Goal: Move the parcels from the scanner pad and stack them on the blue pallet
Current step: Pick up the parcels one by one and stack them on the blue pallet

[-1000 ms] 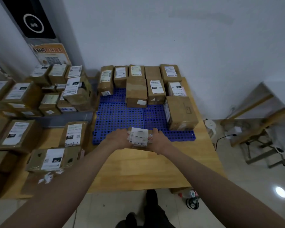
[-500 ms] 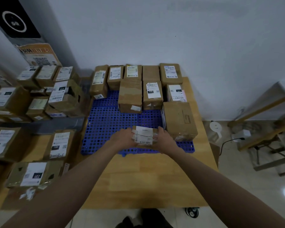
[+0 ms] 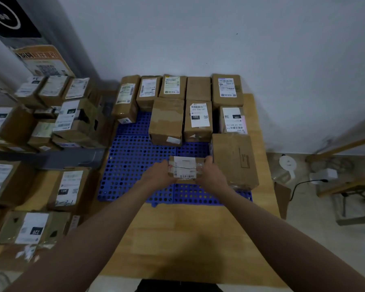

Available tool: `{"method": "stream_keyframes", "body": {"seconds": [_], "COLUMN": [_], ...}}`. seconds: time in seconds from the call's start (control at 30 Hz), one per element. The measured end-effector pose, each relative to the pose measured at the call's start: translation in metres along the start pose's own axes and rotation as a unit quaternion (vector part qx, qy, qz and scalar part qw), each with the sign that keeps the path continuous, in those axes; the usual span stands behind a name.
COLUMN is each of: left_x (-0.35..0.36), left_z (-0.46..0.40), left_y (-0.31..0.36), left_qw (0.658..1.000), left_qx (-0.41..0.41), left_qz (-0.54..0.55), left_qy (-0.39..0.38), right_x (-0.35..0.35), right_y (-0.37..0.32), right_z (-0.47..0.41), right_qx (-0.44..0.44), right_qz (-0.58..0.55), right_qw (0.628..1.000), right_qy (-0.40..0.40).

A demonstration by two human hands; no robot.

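A small brown parcel (image 3: 186,169) with a white label is held between my left hand (image 3: 158,175) and my right hand (image 3: 211,175), one on each side. It hangs over the front part of the blue pallet (image 3: 133,165), just left of a large plain box (image 3: 234,159). Several brown parcels stand in rows at the back of the pallet (image 3: 198,119). The grey scanner pad (image 3: 51,159) lies to the left, with more labelled parcels around it.
The pallet lies on a wooden table (image 3: 188,239). Stacks of labelled boxes (image 3: 72,121) fill the left side. A white wall stands behind. To the right are floor, a cable (image 3: 303,184) and wooden frames.
Both hands have carried the small parcel forward from the table's front edge to over the pallet, close to the large box.
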State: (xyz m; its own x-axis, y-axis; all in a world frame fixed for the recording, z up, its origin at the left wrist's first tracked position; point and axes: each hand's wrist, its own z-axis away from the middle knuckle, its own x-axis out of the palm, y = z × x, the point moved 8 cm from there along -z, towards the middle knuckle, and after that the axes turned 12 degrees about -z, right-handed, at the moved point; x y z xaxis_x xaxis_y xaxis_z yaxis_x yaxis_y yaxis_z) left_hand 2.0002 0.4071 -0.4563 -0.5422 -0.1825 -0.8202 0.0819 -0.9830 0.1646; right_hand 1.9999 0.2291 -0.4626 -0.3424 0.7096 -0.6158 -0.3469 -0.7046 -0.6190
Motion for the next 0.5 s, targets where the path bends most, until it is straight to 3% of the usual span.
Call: {"method": "stream_keyframes", "body": {"seconds": [0.37,0.5], "left_x": [-0.006,0.005], "left_z": [-0.062,-0.086], "left_y": [0.002,0.001], "left_qw": [1.000,0.999], "left_qx": [0.007,0.000], "left_qz": [-0.029,-0.032], "left_qy": [0.001,-0.024], "right_x": [0.004,0.015], "right_y": [-0.016,-0.013], "right_z": [-0.050,-0.070], "right_qx": [-0.026,0.007], "right_qz": [0.078,0.073], "right_qw": [0.997,0.997], "right_qy": [-0.011,-0.033]}}
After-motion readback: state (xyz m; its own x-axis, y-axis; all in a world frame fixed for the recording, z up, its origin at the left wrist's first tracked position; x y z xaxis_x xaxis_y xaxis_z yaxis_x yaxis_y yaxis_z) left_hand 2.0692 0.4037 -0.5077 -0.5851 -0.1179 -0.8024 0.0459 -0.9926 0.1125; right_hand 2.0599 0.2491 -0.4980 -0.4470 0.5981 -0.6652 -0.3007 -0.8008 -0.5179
